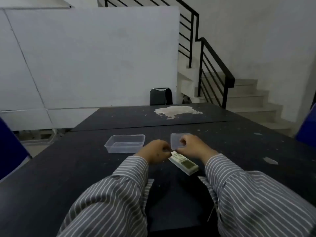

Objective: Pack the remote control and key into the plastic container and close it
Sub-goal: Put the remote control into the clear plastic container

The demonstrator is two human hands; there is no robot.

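Note:
The clear plastic container stands open on the dark table, left of my hands. Its translucent lid is tilted up toward me, with my right hand curled around its right side. My left hand is curled, fingertips close to the lid's lower left corner and to the far end of the white remote control. The remote lies flat between my wrists, display end toward me. I cannot tell what the left fingers grip. No key is in view.
A pale worn patch marks the far part of the table. A black chair back stands beyond the far edge. Blue chairs sit at the left and right edges. A staircase with a black railing rises at the right.

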